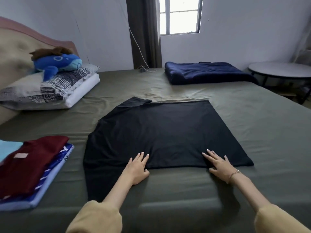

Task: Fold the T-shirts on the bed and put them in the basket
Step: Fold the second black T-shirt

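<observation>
Head view: your left hand (137, 167) & right hand (218, 165) press flat, fingers spread, on the black T-shirt (159, 132), centre frame, part-folded. Folded stack (30, 165) lower left waits; no basket visible.

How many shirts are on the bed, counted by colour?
Black shirt, spread flat under both hands: 1
Dark red shirt, folded, top of the pile: 1
Blue and white shirt, folded, under the red one: 1
Light blue cloth, at the picture's edge, maybe a shirt: 1
Total: 4
</observation>
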{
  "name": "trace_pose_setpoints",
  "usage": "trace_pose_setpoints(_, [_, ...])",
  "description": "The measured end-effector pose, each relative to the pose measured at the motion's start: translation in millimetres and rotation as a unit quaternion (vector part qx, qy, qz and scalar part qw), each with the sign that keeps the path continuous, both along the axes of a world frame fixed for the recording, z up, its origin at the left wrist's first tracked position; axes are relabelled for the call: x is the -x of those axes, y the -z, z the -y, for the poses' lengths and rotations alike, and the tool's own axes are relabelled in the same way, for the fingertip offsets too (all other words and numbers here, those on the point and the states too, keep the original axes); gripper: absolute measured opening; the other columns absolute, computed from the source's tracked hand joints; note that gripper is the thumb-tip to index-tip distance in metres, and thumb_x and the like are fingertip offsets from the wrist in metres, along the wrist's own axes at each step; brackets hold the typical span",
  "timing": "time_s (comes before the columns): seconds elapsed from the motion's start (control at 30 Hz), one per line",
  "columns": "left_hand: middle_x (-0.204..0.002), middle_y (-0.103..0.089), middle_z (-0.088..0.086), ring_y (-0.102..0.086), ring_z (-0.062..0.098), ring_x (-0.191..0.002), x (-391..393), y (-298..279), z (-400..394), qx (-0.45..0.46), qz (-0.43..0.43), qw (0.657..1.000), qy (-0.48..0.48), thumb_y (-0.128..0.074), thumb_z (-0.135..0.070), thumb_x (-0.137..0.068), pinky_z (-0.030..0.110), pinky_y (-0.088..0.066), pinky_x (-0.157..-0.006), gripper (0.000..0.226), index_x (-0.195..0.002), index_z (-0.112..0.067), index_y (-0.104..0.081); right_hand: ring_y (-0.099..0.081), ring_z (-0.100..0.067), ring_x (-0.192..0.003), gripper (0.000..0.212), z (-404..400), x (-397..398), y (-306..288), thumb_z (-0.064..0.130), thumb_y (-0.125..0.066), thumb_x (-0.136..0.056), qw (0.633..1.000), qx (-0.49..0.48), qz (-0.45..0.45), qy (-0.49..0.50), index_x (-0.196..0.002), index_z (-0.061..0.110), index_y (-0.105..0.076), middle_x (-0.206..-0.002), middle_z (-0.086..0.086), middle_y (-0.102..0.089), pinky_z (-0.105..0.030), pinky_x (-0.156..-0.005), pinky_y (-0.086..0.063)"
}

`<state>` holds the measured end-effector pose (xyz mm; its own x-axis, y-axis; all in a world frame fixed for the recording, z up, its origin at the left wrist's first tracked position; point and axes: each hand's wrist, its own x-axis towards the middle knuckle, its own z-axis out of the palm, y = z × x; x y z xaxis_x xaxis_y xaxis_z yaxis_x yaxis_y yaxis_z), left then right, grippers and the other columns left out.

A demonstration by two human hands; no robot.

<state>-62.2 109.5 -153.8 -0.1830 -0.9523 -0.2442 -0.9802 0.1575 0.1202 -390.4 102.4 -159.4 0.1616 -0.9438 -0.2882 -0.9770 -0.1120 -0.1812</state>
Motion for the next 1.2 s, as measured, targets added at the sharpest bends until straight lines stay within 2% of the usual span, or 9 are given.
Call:
trace_pose_setpoints(0.13, [-0.16,0.004,0.006,0.0,0.018,-0.148,13.2,1.8,-6.5,0.028,0.047,0.998,-0.031,-0.039,0.001,-0.093,0.037,-0.009,-0.119,0.075,-0.152,-0.016,0.004,-0.001,-0.009,-0.146,0.091,-3.3,5.5,1.7,-0.015,-0.042,-0.082,0.999,0.036,-0.025,0.022,-0.151,0.023,0.003,-0.159,0.004,0.005,-0.036,-0.116,-0.007])
trace_pose_setpoints(0.3, [-0.16,-0.007,0.004,-0.01,0.015,-0.147,14.9,10.4,-10.9,0.1,0.085,0.99,-0.043,-0.048,0.006,-0.092,0.031,-0.018,-0.118,0.079,-0.153,-0.016,-0.002,-0.008,-0.009,-0.145,0.097,-14.1,12.4,10.4,-0.007,-0.061,-0.081,0.989,0.095,-0.089,0.068,-0.151,0.02,-0.001,-0.159,0.005,0.0,-0.029,-0.115,-0.017])
trace_pose_setpoints(0.4, [-0.153,-0.03,0.002,-0.03,0.013,-0.14,10.6,10.4,-8.0,0.151,0.075,0.984,-0.058,-0.054,0.004,-0.09,0.025,-0.032,-0.11,0.071,-0.15,-0.015,-0.021,-0.034,-0.012,-0.136,0.083,-13.1,14.8,8.3,-0.004,-0.066,-0.076,0.98,0.149,-0.051,0.117,-0.146,0.017,-0.028,-0.153,0.004,-0.028,-0.026,-0.104,-0.036])
trace_pose_setpoints(0.47, [-0.133,-0.051,0.002,-0.049,0.016,-0.122,11.3,3.3,-2.0,0.163,0.05,0.982,-0.077,-0.051,0.004,-0.089,0.026,-0.045,-0.096,0.047,-0.133,-0.012,-0.042,-0.052,-0.017,-0.118,0.058,-5.7,19.1,3.4,-0.003,-0.065,-0.077,0.974,0.176,-0.041,0.137,-0.128,0.017,-0.049,-0.132,0.002,-0.05,-0.03,-0.088,-0.048])
trace_pose_setpoints(0.57, [-0.109,-0.06,0.006,-0.059,0.022,-0.098,12.5,-14.3,13.0,0.16,0.018,0.98,-0.115,-0.041,0.005,-0.089,0.031,-0.048,-0.078,0.02,-0.102,-0.011,-0.044,-0.058,-0.021,-0.105,0.032,11.3,25.8,-7.5,-0.003,-0.046,-0.087,0.964,0.199,-0.037,0.17,-0.112,0.014,-0.058,-0.113,-0.002,-0.059,-0.032,-0.08,-0.048])
trace_pose_setpoints(0.73, [-0.093,-0.065,0.016,-0.062,0.031,-0.083,6.6,-25.5,52.8,0.165,-0.09,0.959,-0.213,-0.032,0.008,-0.086,0.037,-0.044,-0.068,0.039,-0.124,0.0,-0.038,-0.062,-0.029,-0.101,0.027,48.5,44.7,-18.8,0.001,-0.042,-0.091,0.948,0.205,-0.011,0.243,-0.112,0.013,-0.053,-0.106,-0.011,-0.066,-0.033,-0.082,-0.043])
trace_pose_setpoints(0.83, [-0.098,-0.063,0.016,-0.06,0.03,-0.085,7.9,-31.9,85.6,0.163,-0.104,0.952,-0.237,-0.035,0.004,-0.087,0.037,-0.044,-0.067,0.029,-0.112,-0.002,-0.048,-0.06,-0.035,-0.102,0.025,79.4,58.0,-20.0,0.006,-0.044,-0.092,0.93,0.201,0.062,0.302,-0.114,0.009,-0.055,-0.107,-0.02,-0.064,-0.036,-0.083,-0.043])
trace_pose_setpoints(0.97, [-0.107,-0.061,0.013,-0.057,0.028,-0.09,13.8,-33.6,131.2,0.156,-0.124,0.94,-0.276,-0.043,-0.003,-0.087,0.033,-0.041,-0.069,0.023,-0.106,-0.005,-0.057,-0.059,-0.039,-0.103,0.021,119.8,69.9,-11.9,0.013,-0.053,-0.091,0.881,0.21,0.197,0.375,-0.108,0.003,-0.062,-0.108,-0.024,-0.064,-0.039,-0.079,-0.046])
trace_pose_setpoints(1.2, [-0.105,-0.066,0.018,-0.06,0.036,-0.097,20.0,-21.5,194.4,0.141,-0.144,0.919,-0.338,-0.047,-0.022,-0.087,0.035,-0.047,-0.08,0.03,-0.101,-0.005,-0.067,-0.058,-0.043,-0.097,0.024,171.7,77.4,8.5,0.016,-0.058,-0.091,0.848,0.247,0.228,0.41,-0.095,-0.007,-0.061,-0.1,-0.03,-0.064,-0.041,-0.073,-0.042])
